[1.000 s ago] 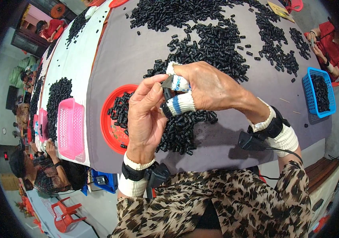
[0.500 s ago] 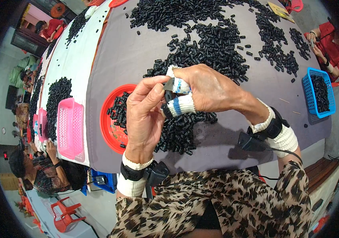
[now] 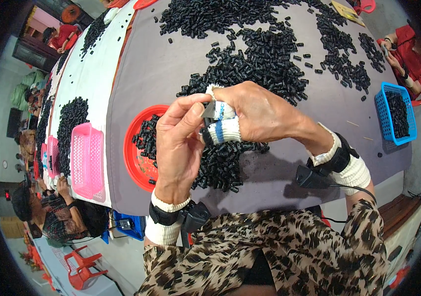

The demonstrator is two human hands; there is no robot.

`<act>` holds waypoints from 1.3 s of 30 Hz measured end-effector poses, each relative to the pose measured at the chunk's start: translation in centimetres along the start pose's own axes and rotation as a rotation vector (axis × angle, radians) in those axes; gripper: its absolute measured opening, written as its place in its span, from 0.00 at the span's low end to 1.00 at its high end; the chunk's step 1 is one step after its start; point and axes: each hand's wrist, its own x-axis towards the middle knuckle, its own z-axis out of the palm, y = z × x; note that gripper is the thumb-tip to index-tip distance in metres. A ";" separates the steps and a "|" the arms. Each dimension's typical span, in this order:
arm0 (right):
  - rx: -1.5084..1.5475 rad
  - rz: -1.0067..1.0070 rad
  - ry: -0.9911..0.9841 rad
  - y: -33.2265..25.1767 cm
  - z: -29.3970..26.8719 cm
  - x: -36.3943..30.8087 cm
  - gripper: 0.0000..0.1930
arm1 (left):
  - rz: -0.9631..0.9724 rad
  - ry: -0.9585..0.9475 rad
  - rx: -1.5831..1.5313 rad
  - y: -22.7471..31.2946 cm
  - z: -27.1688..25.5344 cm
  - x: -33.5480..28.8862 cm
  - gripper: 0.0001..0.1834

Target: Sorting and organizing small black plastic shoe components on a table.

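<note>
Cylinder, small, black and plastic-looking, head view: partly hidden between the hands above the grey cloth-covered counter. Left hand: fingers apparently pinched on it. Right hand: white-knit-wrapped fingers apparently clamped on a flat grey metallic blade. The step in hand seems to be working blade against cylinder; the next move calls for steady support and controlled pressure.

Black and brown blotches are patterning the tan blouse at the bottom. White finger covers (the lower is showing a blue stripe) are standing out mid-frame against black pieces on grey cloth. A red plate and a pink basket are brightening the left, a blue basket the right.
</note>
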 end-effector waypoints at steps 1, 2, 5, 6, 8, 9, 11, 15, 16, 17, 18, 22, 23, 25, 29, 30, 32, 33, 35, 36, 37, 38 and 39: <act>0.079 -0.012 0.011 0.1 0.1 0.0 0.18 | -0.001 0.001 0.000 0.0 0.0 0.0 0.10; 0.156 -0.026 0.023 0.1 0.0 0.0 0.18 | -0.022 -0.016 -0.082 0.0 0.1 0.1 0.10; 0.116 0.038 0.019 -0.2 -0.5 -0.1 0.18 | -0.048 -0.070 -0.230 -0.2 0.0 0.2 0.11; 0.118 0.036 0.018 -0.3 -0.5 0.0 0.18 | -0.053 -0.104 -0.296 -0.4 -0.2 0.3 0.11; 0.152 0.056 0.006 -0.7 -0.6 0.0 0.19 | -0.046 -0.112 -0.310 -0.6 -0.5 0.3 0.12; 0.151 0.056 0.007 -0.6 -0.5 0.1 0.19 | -0.040 -0.121 -0.324 -0.7 -0.6 0.2 0.12; 0.128 0.006 0.026 -0.1 -0.2 0.1 0.20 | -0.041 -0.126 -0.321 -0.8 -0.8 0.2 0.12; 0.098 0.015 0.007 -0.2 -0.3 0.2 0.20 | -0.040 -0.168 -0.341 -0.8 -0.9 0.3 0.12; 0.094 0.020 0.001 -0.2 -0.3 0.2 0.21 | -0.042 -0.168 -0.341 -0.8 -0.9 0.3 0.12; 0.092 0.024 -0.005 -0.2 -0.3 0.2 0.21 | -0.051 -0.172 -0.376 -0.8 -0.9 0.3 0.13; 0.092 0.025 -0.005 -0.2 -0.3 0.2 0.21 | -0.060 -0.175 -0.411 -0.8 -1.0 0.3 0.13; 0.058 0.045 -0.027 -0.1 -0.4 0.1 0.20 | -0.063 -0.183 -0.417 -0.9 -1.2 0.4 0.14; 0.056 0.056 -0.037 -0.2 -0.4 0.1 0.19 | -0.061 -0.178 -0.411 -1.0 -1.3 0.4 0.14; 0.063 0.048 -0.037 -0.3 -0.3 0.2 0.19 | -0.059 -0.172 -0.405 -1.0 -1.5 0.3 0.14; 0.051 0.010 0.001 0.0 -0.1 0.1 0.19 | -0.075 -0.155 -0.417 -1.0 -1.3 0.3 0.14; 0.051 0.010 0.001 -0.1 -0.2 0.1 0.19 | -0.083 -0.161 -0.425 -1.0 -1.2 0.3 0.14; 0.048 0.010 -0.008 -0.3 -0.3 0.0 0.20 | -0.082 -0.149 -0.417 -0.9 -1.1 0.3 0.14; 0.048 0.009 -0.008 -0.3 -0.3 0.0 0.20 | -0.081 -0.136 -0.407 -0.9 -1.1 0.3 0.14; 0.072 -0.014 0.026 -0.3 -0.4 0.0 0.19 | -0.060 -0.119 -0.342 -0.6 -0.5 0.2 0.12; 0.072 -0.013 0.027 -0.2 -0.4 0.1 0.19 | -0.040 -0.102 -0.277 -0.6 -0.3 0.2 0.11; 0.068 -0.008 0.023 -0.1 -0.4 0.1 0.19 | -0.041 -0.103 -0.278 -0.7 -0.5 0.3 0.11; 0.065 -0.007 0.018 -0.2 -0.4 0.1 0.19 | -0.049 -0.137 -0.309 -0.6 -0.9 0.3 0.12; 0.067 -0.010 0.017 -0.3 -0.4 0.2 0.19 | -0.056 -0.171 -0.340 -0.5 -1.1 0.2 0.13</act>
